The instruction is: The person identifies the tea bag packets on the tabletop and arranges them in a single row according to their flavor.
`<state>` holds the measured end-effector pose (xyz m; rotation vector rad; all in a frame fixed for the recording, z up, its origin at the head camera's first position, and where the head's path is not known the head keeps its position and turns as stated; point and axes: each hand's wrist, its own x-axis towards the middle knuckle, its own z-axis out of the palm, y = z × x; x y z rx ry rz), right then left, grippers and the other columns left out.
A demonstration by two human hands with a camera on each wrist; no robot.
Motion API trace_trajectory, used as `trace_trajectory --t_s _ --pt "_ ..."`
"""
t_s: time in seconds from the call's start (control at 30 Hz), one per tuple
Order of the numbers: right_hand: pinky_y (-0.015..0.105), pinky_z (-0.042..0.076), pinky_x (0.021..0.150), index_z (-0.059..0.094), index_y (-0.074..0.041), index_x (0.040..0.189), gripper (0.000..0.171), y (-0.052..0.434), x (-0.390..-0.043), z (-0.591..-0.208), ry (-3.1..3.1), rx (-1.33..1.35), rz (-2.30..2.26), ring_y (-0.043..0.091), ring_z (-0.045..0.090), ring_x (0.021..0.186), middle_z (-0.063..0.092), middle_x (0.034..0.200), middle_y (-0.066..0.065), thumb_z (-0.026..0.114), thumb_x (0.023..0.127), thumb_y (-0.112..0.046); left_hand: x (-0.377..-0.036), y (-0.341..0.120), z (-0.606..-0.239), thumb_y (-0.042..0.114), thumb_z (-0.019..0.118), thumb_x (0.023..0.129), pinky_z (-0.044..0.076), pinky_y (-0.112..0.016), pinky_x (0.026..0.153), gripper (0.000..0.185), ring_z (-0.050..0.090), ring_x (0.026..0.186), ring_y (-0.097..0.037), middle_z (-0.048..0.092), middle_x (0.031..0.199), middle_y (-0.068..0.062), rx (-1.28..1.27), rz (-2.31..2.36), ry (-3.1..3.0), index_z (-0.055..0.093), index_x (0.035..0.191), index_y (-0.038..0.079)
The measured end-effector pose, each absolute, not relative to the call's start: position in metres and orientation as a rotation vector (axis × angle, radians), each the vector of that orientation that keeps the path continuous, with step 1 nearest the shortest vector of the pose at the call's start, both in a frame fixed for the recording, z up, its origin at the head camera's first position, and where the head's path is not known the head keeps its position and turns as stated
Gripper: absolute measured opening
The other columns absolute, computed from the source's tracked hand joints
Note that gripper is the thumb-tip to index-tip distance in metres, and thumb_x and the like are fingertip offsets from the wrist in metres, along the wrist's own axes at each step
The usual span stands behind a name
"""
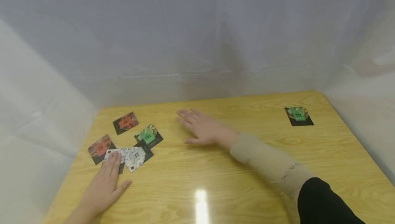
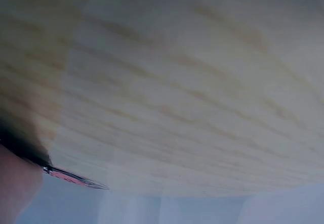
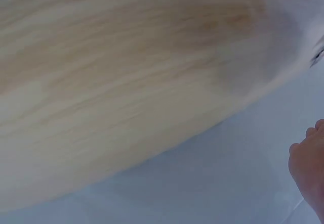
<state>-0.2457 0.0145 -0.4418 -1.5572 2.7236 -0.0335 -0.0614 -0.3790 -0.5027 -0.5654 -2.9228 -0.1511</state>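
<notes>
Several picture cards lie at the left of the wooden table [image 1: 234, 183]: two red cards [image 1: 125, 122] [image 1: 100, 148], a green card [image 1: 148, 136] and a grey-white card [image 1: 134, 156]. My left hand [image 1: 106, 179] lies flat with straight fingertips on a white card's edge [image 1: 109, 154]. My right hand [image 1: 202, 128] hovers flat and open over the table's middle, right of the cards, holding nothing. A lone green card [image 1: 298, 115] lies at the far right. The left wrist view shows blurred table grain and a red card's edge [image 2: 71, 178]. A part of my right hand [image 3: 309, 168] shows at the right wrist view's edge.
White translucent sheeting [image 1: 197, 39] walls the table on the back and both sides. A lamp glare [image 1: 201, 203] shines on the wood near the front. Bare wood spans between my right hand and the far right card.
</notes>
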Motion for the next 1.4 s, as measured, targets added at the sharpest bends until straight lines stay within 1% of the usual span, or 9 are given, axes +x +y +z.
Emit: trace_trajectory --t_s 0.1,0.23,0.37,0.57,0.67,0.73,0.9,1.13,1.4 --pt "0.048 0.009 0.138 0.010 -0.010 0.172 0.091 -0.005 -0.243 -0.444 2.708 -1.586 -0.020 0.028 0.004 0.169 0.001 0.181 0.012 0.040 0.108 -0.066 -0.061 -0.380 -0.503 0.050 0.062 0.104 -0.016 -0.016 0.128 0.096 0.009 0.167 -0.037 0.028 0.167 -0.038 -0.559 -0.156 -2.931 0.020 0.164 -0.012" --pt "0.048 0.007 0.138 0.006 -0.012 0.172 0.091 -0.029 -0.238 -0.446 2.690 -1.610 -0.038 0.027 0.003 0.169 -0.001 0.181 0.010 0.041 0.107 -0.066 -0.061 -0.379 -0.503 0.051 0.062 0.104 -0.017 -0.016 0.128 0.097 0.008 0.167 -0.037 0.026 0.169 -0.038 -0.557 -0.162 -2.938 0.018 0.165 -0.011" --pt "0.047 0.007 0.138 0.009 -0.013 0.172 0.092 -0.052 -0.234 -0.448 2.686 -1.629 -0.016 0.026 0.005 0.169 0.003 0.181 0.011 0.039 0.107 -0.069 -0.062 -0.378 -0.503 0.052 0.062 0.104 -0.016 -0.017 0.128 0.098 0.010 0.166 -0.039 0.026 0.169 -0.038 -0.556 -0.167 -2.934 0.018 0.165 -0.011" --pt "0.047 0.009 0.138 0.011 -0.015 0.173 0.089 -0.082 -0.225 -0.451 2.663 -1.636 0.054 0.025 0.005 0.169 0.006 0.181 0.009 0.035 0.107 -0.070 -0.060 -0.378 -0.504 0.051 0.063 0.104 -0.016 -0.016 0.128 0.099 0.005 0.168 -0.034 0.027 0.168 -0.038 -0.563 -0.161 -2.921 0.018 0.165 -0.011" --pt "0.047 0.011 0.138 0.011 -0.016 0.173 0.087 -0.092 -0.220 -0.452 2.672 -1.649 0.111 0.025 0.007 0.169 0.007 0.181 0.009 0.033 0.107 -0.070 -0.060 -0.378 -0.504 0.051 0.063 0.103 -0.015 -0.017 0.129 0.098 0.008 0.167 -0.035 0.027 0.168 -0.038 -0.566 -0.170 -2.908 0.018 0.165 -0.011" --pt "0.046 0.010 0.138 0.011 -0.017 0.173 0.087 -0.097 -0.218 -0.453 2.672 -1.643 0.147 0.025 0.007 0.169 0.005 0.181 0.007 0.032 0.108 -0.070 -0.060 -0.379 -0.504 0.051 0.063 0.103 -0.015 -0.017 0.129 0.099 0.006 0.168 -0.034 0.027 0.168 -0.037 -0.566 -0.170 -2.905 0.018 0.165 -0.011" --pt "0.043 0.010 0.138 0.009 -0.019 0.173 0.085 -0.103 -0.214 -0.459 2.623 -1.589 0.222 0.023 0.005 0.169 0.003 0.182 0.006 0.028 0.108 -0.071 -0.060 -0.379 -0.505 0.051 0.063 0.104 -0.016 -0.016 0.128 0.099 -0.003 0.168 -0.026 0.024 0.169 -0.037 -0.567 -0.173 -2.912 0.016 0.166 -0.010" --pt "0.039 0.008 0.138 0.006 -0.021 0.173 0.087 -0.098 -0.215 -0.470 2.574 -1.485 0.211 0.020 0.005 0.169 0.001 0.181 0.004 0.023 0.106 -0.074 -0.060 -0.380 -0.506 0.052 0.063 0.103 -0.016 -0.017 0.129 0.099 0.002 0.168 -0.031 0.025 0.169 -0.038 -0.572 -0.181 -2.911 0.017 0.165 -0.010" --pt "0.039 0.008 0.138 0.008 -0.019 0.173 0.088 -0.081 -0.224 -0.472 2.591 -1.433 0.157 0.022 0.006 0.168 0.001 0.181 0.006 0.026 0.106 -0.074 -0.062 -0.381 -0.506 0.053 0.062 0.103 -0.014 -0.018 0.130 0.099 0.005 0.168 -0.032 0.027 0.168 -0.038 -0.587 -0.180 -2.895 0.019 0.165 -0.011"
